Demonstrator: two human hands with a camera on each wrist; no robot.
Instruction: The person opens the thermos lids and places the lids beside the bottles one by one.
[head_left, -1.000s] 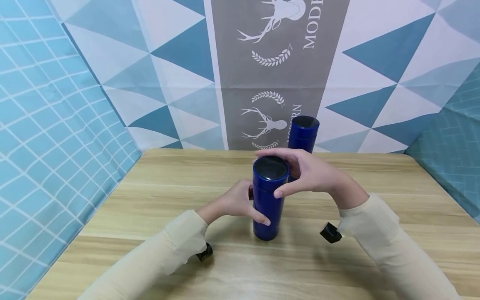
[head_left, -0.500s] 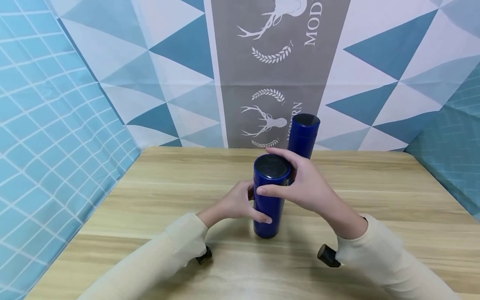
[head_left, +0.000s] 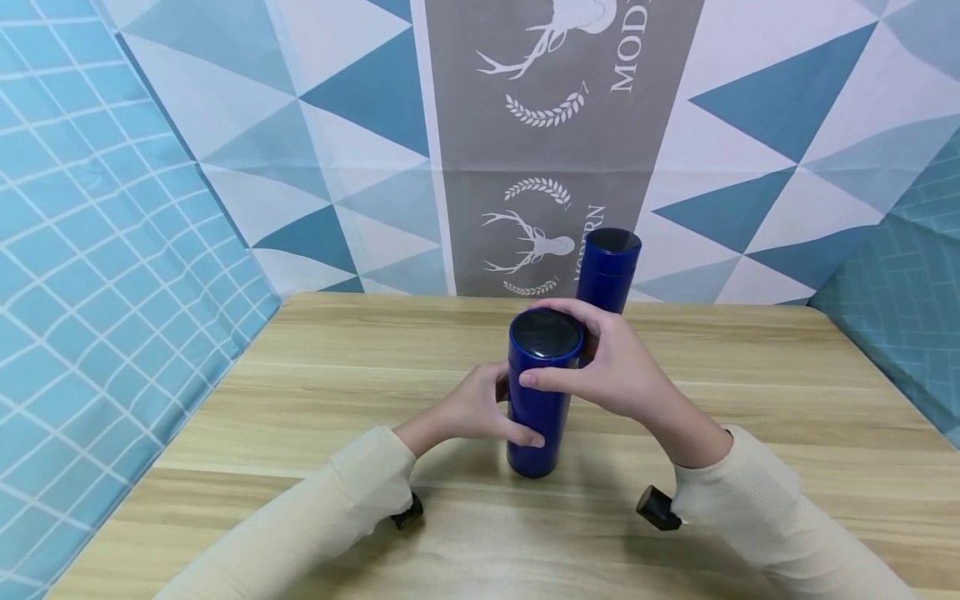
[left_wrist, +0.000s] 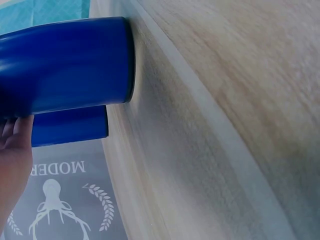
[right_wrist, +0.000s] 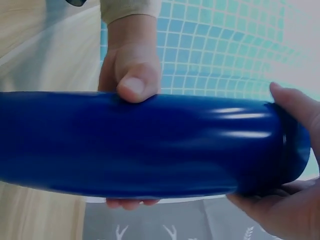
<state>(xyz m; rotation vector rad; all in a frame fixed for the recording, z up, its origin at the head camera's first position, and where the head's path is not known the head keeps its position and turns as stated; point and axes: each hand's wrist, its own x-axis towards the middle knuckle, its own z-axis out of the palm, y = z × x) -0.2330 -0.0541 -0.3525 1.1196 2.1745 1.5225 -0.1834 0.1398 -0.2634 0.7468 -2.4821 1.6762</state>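
A blue thermos flask (head_left: 543, 412) with a glossy black top stands at the middle of the table, tilted slightly in the head view. My left hand (head_left: 476, 408) grips its body low down, thumb across the front and fingers behind. Up at the cap, my right hand (head_left: 615, 375) holds on from the right, thumb in front and fingers round the back. In the right wrist view the left hand's thumb (right_wrist: 134, 86) lies against the flask's body, while the right hand (right_wrist: 270, 210) encloses the cap end. Its base (left_wrist: 127, 60) is at the tabletop in the left wrist view.
A second blue flask (head_left: 606, 275) stands behind the right hand, near the back edge of the wooden table (head_left: 360, 342). Patterned cloth (head_left: 360, 167) hangs behind, and blue tiled sheeting (head_left: 97, 250) runs along the left. Each wrist carries a small black device (head_left: 658, 508).
My right hand has turned at the cap: its thumb slid leftward across the front and its wrist dropped lower. My left hand stays in place on the flask's body.
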